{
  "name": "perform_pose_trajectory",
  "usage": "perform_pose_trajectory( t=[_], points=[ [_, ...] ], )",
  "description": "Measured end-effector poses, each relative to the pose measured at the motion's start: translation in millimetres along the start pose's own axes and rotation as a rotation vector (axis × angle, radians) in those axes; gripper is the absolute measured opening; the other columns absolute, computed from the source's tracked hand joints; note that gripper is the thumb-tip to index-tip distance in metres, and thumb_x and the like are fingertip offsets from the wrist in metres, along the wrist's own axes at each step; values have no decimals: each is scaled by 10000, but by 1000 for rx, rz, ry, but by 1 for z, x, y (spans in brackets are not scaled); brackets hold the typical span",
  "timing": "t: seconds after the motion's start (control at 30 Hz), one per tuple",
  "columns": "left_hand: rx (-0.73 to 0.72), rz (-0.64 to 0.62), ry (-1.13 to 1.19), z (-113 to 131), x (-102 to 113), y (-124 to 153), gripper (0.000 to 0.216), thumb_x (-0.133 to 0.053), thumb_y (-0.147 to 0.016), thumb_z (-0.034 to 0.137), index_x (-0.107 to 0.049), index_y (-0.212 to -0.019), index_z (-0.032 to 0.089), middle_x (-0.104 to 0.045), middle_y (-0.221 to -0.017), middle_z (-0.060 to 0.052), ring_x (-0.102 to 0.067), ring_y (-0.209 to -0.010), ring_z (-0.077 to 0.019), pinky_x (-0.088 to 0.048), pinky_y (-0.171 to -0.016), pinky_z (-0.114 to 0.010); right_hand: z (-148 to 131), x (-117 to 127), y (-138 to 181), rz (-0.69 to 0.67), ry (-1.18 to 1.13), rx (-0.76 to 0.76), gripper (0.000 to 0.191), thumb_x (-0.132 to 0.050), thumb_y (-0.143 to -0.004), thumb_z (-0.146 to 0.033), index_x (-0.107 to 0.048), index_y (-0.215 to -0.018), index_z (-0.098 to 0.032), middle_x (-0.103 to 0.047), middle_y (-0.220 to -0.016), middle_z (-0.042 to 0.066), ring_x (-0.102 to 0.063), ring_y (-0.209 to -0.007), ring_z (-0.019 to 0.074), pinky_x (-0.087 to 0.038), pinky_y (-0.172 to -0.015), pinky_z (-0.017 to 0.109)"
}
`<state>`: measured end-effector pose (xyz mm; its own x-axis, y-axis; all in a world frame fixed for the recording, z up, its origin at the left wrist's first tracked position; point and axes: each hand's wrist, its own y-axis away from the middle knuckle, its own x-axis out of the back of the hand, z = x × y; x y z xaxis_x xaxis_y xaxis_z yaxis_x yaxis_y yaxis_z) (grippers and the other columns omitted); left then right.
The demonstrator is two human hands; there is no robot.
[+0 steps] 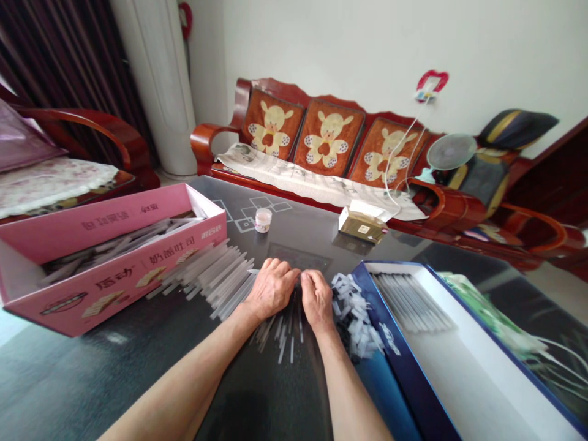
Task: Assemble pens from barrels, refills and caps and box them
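My left hand [274, 286] and my right hand [316, 297] meet over the dark table, fingertips pinched close together. Whatever they hold is hidden by the fingers. Below and between them lie thin, loose translucent sticks [285, 337], some with dark parts. A fanned pile of frosted plastic tubes [220, 275] spreads beside my left hand, partly covered by it. Close by my right hand is a heap of small whitish plastic pieces [361, 315], with some black ones among them.
On the left stands a pink box [138, 269] holding more sticks. To the right, a blue box [395, 349] contains a row of grey-tipped sticks [413, 300]. Farther back are a small round jar [263, 220], a tissue box [362, 225] and a green bag [496, 312].
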<state>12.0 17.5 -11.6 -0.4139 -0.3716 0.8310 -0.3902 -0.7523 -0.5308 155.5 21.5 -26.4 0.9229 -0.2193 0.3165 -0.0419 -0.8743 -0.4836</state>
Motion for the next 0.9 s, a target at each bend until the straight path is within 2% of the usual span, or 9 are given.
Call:
perform_pose_trajectory(
  t=[0.13, 0.27, 0.33, 0.53, 0.73, 0.9],
  points=[
    [-11, 6, 7, 0, 0, 0, 325, -330, -955, 282, -644, -982, 205, -570, -811, -66, -460, -785, -206, -358, -757, -368, 0, -1, 0, 30, 7, -21, 273, -465, -888, -350, -605, -704, -204, -608, -764, 33, -559, -760, 175, -423, -739, 285],
    [-1, 8, -3, -1, 0, 0, 322, -332, -953, 272, -641, -1016, 205, -571, -815, -67, -460, -787, -207, -356, -753, -368, 2, 0, 0, 15, 4, 4, 175, -507, -857, -319, -633, -823, -202, -628, -843, 44, -574, -817, 184, -433, -758, 288],
    [-5, 3, -6, -1, 0, 0, 323, -333, -952, 269, -641, -1023, 205, -570, -814, -67, -460, -788, -208, -354, -755, -369, 3, 0, 0, 4, 4, 19, 171, -516, -851, -319, -635, -818, -201, -633, -862, 49, -580, -841, 188, -435, -781, 292],
    [-8, 6, -6, -2, -1, 0, 318, -342, -951, 271, -644, -1021, 201, -571, -812, -63, -458, -784, -207, -350, -752, -367, 3, 0, -1, 31, 32, -52, 306, -436, -897, -378, -622, -748, -186, -626, -775, 44, -576, -766, 175, -443, -745, 290],
    [-6, -7, -5, -2, 1, 0, 303, -347, -948, 267, -635, -1016, 202, -571, -820, -57, -459, -790, -206, -348, -757, -364, 6, 1, -2, -21, 19, 18, 210, -481, -869, -320, -627, -824, -176, -643, -883, 62, -594, -864, 181, -452, -795, 288],
    [-18, -6, -5, -1, 1, 0, 305, -351, -950, 279, -642, -996, 201, -572, -813, -57, -460, -784, -203, -350, -758, -365, 6, -1, -2, 16, 61, -46, 311, -435, -900, -369, -623, -746, -174, -640, -790, 57, -597, -772, 175, -457, -751, 290]
  ],
)
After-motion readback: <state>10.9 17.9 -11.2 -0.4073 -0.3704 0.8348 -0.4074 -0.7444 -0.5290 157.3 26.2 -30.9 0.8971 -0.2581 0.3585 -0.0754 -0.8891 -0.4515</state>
